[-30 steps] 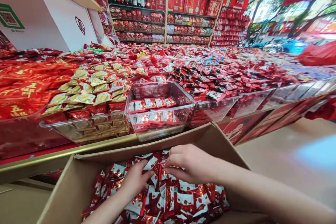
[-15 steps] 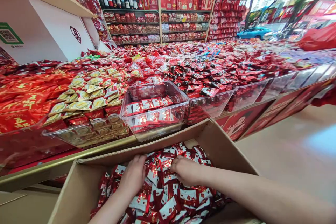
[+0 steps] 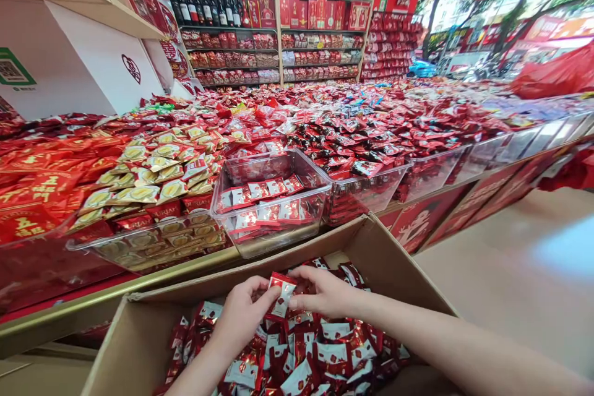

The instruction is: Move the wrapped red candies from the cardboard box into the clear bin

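Observation:
Above the loose packets in a cardboard box (image 3: 394, 260), my left hand (image 3: 245, 306) pinches a red and white candy packet (image 3: 281, 297) between thumb and fingers. My right hand (image 3: 325, 292) is at the right side of that packet, thumb and fingers bent around its edge; whether it also grips another packet is hidden. Many red and white packets (image 3: 301, 377) fill the box beneath both hands. Just behind the box, a clear plastic bin (image 3: 273, 232) holds rows of similar packets, laid flat.
Gold durian packets (image 3: 158, 179) and red packets (image 3: 41, 185) lie left of the clear bin. More bins of dark red packets (image 3: 362, 136) stretch right. Shelves (image 3: 279, 18) with bottles and boxes stand behind. A white box with a QR code (image 3: 78, 62) is at the left.
Both hands have risen from the pile and come closer together, with a packet now held up between them. The view has shifted slightly.

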The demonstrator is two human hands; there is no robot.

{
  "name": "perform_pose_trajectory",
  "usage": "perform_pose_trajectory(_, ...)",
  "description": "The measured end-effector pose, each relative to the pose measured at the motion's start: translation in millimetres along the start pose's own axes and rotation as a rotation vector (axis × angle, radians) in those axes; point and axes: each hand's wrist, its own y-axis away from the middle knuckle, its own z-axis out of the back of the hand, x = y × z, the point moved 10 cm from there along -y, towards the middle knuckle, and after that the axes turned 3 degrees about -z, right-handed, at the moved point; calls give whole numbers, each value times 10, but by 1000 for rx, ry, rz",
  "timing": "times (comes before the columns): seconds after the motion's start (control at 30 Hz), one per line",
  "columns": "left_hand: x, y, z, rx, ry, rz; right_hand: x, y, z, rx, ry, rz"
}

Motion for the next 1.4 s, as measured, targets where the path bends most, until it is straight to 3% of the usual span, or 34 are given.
perform_pose_trajectory(0.17,-90,114,-70,-50,347,114,57,33,-69,53,-472,-129)
perform_pose_trajectory(0.4,6,230,-159,-115,778,257,58,89,63,-86,-720,-183)
perform_pose_trajectory(0.7,-20,232,-126,-31,592,229,4,122,-82,-27,-864,-252)
perform_pose_trajectory(0.83,-113,220,-144,-40,550,153,16,85,-13,-96,-838,-211)
perform_pose_trajectory(1.0,48,270,-349,23,662,329,-102,84,39,-184,-858,-267)
perform_pose_trajectory(1.17,10,221,-180,7,628,285,-66,83,29,-143,-1005,-277)
perform_pose_trajectory(1.4,-39,207,90,-138,650,241,141,149,20,-8,-728,-244)
